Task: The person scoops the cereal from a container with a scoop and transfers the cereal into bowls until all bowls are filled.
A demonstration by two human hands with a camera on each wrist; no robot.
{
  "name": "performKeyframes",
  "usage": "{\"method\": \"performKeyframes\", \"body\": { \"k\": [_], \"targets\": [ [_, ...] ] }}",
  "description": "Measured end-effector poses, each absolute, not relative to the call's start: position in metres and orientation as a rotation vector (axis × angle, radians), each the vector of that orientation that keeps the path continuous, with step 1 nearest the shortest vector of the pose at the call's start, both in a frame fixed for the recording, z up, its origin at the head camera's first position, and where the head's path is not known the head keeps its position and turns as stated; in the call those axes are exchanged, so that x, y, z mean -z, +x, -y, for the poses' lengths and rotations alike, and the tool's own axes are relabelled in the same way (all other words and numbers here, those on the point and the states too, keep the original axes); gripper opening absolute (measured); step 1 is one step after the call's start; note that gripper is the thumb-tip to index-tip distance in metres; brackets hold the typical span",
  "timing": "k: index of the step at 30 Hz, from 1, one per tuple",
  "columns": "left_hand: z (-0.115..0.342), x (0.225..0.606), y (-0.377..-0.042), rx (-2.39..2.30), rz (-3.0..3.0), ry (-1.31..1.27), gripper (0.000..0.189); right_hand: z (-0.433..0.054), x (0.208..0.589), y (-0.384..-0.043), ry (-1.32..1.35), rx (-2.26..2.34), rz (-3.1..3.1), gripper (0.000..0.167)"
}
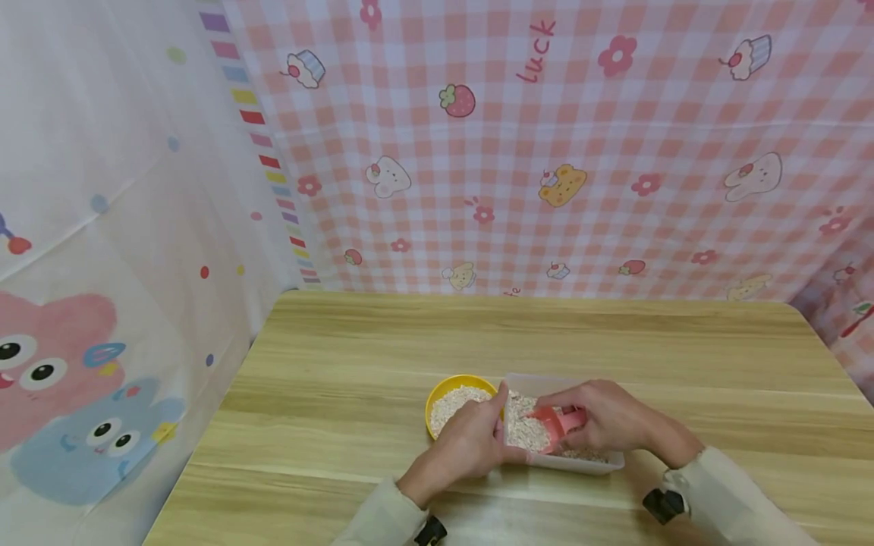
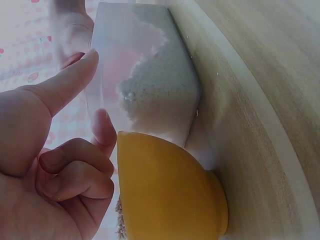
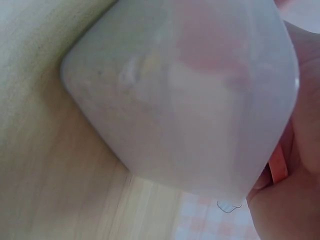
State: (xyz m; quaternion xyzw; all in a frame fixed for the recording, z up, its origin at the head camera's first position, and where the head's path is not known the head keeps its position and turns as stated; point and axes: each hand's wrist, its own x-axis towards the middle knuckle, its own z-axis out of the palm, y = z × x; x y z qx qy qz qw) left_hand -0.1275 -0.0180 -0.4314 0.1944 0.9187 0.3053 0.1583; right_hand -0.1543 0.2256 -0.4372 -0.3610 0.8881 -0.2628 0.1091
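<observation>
A translucent plastic container (image 1: pixel 590 464) of pale flakes, which look like rolled oats (image 1: pixel 527 432), stands on the table. My left hand (image 1: pixel 471 436) holds its left end at the near corner, thumb along the near wall and other fingers by the end wall; in the left wrist view some fingers (image 2: pixel 77 175) are curled. My right hand (image 1: pixel 608 417) grips the handle of a coral-red scoop (image 1: pixel 548 426), its head down among the flakes. Just left of the container is a yellow bowl (image 1: pixel 437 394) of similar flakes, partly hidden by my left hand.
The wooden table (image 1: pixel 328 425) extends around the bowl and container. A pink checked cloth (image 1: pixel 519 152) hangs behind its far edge, and a white cartoon-printed cloth (image 1: pixel 136 288) hangs at the left. A few crumbs (image 2: pixel 197 112) lie beside the container.
</observation>
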Motion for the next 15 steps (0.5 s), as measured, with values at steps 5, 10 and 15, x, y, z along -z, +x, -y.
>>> {"method": "performKeyframes", "body": {
  "k": [5,10,15],
  "targets": [
    [0.018,0.430,-0.125,-0.858,-2.633,0.538,0.106,-0.228,0.437,-0.153,-1.031,0.842,-2.587,0.047],
    [0.018,0.430,-0.125,-0.866,-2.628,0.541,0.107,-0.234,0.434,-0.153,-0.976,0.927,-2.555,0.049],
    [0.019,0.430,-0.125,-0.890,-2.608,0.539,0.107,-0.238,0.431,-0.155,-0.912,1.011,-2.506,0.048]
  ]
}}
